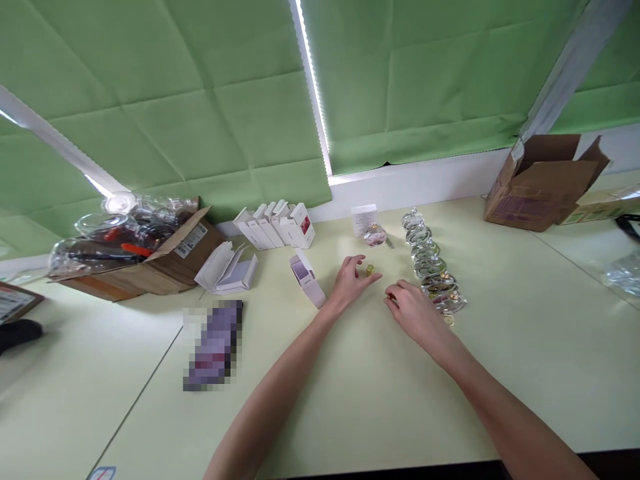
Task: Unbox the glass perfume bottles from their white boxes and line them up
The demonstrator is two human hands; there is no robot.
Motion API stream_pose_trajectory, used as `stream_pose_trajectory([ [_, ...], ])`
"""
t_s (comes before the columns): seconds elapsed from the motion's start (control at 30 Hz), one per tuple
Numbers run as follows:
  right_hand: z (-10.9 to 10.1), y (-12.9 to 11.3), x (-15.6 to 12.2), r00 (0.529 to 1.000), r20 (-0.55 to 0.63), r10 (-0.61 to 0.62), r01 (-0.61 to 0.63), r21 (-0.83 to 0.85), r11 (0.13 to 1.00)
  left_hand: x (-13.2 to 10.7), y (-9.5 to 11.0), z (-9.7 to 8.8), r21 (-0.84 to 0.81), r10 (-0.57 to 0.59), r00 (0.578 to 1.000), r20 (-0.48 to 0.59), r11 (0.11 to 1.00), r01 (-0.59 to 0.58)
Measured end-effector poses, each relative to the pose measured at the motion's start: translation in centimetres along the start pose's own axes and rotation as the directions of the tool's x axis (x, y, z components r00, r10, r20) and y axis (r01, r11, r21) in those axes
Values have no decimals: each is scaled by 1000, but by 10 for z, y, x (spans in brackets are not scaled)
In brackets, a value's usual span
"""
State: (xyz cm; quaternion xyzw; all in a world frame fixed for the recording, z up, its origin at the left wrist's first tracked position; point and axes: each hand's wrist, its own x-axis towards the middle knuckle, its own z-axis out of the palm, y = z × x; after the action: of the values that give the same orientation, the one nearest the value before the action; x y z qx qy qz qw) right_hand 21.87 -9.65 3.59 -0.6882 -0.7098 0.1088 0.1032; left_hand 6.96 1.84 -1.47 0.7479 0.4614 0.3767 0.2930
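Observation:
My left hand rests on the pale table, fingers loosely spread, its fingertips beside a small gold cap. My right hand lies just to the right, fingers curled in a pinch on something small and dark that I cannot make out. A row of several clear glass bottles runs beside my right hand. A single glass bottle stands further back in front of a white box. An open small white box lies left of my left hand.
Several white cartons stand at the wall. Flat white packaging lies beside an open cardboard box full of plastic-wrapped items. Another cardboard box sits at the back right. A blurred dark object lies on the left.

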Motion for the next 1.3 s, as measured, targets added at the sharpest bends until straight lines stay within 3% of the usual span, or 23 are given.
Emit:
stream_pose_trajectory([
  [0.2,15,3,19,995,-61,77,-80,-38,996,22,-5,12,-1,-10,1000,12,1000,10],
  [0.47,18,7,49,976,-158,153,-162,-44,986,56,-6,33,-108,-33,996,-79,994,24],
  [0.87,27,6,116,902,-341,266,-230,142,963,55,-12,37,-36,2,987,-159,999,-8],
  [1.03,35,14,117,888,-382,258,-205,173,963,56,-14,38,12,0,989,-149,1000,2],
  [1.3,39,13,113,914,-350,205,-147,184,972,50,-7,37,84,54,996,-73,995,-47],
])
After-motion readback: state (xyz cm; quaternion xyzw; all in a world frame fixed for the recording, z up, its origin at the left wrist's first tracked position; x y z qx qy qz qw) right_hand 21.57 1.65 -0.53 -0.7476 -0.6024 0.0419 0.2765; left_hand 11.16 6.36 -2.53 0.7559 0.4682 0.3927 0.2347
